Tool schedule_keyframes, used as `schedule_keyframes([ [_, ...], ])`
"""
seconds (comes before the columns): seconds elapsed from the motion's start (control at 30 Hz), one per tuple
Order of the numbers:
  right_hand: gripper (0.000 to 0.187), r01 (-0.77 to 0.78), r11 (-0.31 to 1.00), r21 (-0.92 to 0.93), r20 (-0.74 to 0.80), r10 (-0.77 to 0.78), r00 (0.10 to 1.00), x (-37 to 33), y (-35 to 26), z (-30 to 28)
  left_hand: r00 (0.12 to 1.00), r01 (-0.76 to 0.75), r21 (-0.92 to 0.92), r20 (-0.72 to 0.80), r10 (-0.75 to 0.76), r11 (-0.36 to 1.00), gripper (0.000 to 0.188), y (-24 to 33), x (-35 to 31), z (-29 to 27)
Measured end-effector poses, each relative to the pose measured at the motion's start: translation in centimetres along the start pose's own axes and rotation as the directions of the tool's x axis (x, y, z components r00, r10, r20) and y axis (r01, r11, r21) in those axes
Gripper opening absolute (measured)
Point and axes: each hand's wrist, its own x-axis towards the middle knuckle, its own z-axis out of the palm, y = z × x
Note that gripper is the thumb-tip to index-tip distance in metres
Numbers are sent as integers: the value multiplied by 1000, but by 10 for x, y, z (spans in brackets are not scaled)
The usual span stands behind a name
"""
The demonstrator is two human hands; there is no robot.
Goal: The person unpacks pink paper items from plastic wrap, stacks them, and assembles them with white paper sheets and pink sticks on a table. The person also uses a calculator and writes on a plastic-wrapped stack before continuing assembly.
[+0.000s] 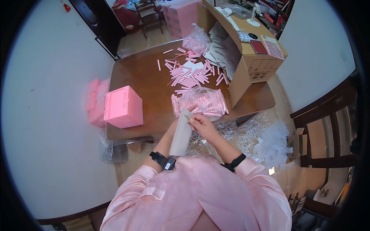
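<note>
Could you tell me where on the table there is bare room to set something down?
Bare wood on the table lies between the pink stack and the loose pink sticks. It is crowded from the sticks to the cardboard box.

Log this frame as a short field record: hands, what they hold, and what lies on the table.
left hand: holds a flat grey-white carton blank from behind
right hand: pinches the blank's top edge
table: brown wood
on table: loose pink sticks, a clear bag of pink sticks, a stack of pink boxes, an open cardboard box
floor: clear plastic wrappers
</note>
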Motion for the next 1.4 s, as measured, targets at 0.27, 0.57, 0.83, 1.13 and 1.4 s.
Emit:
schedule_keyframes([
  [0.27, 34, -133, 990, 48, -187, 140, 972, 10, -25, 20, 997, -9, -122, -80, -1, 993, 53, 4, 10, -4],
  [0.57, 50, -324, 932, 163, -96, 342, 935, 18, -43, 13, 979, -93, 45, -176, 99, 995, 54, 9, 19, -9],
  [0.83, 57, -191, 935, -298, -136, 157, 978, 31, -40, 6, 999, -20, 93, -23, 22, 995, 79, 31, 6, -18],
  [1.13, 35, -73, 854, -515, -263, -76, 962, 51, -39, 1, 993, -101, -191, 47, 112, 976, 71, 51, -3, -23],
  [1.4, 32, 74, 799, -597, -12, -102, 995, 62, -39, 28, 990, -130, -181, 29, 137, 975, 71, 37, 0, -41],
])
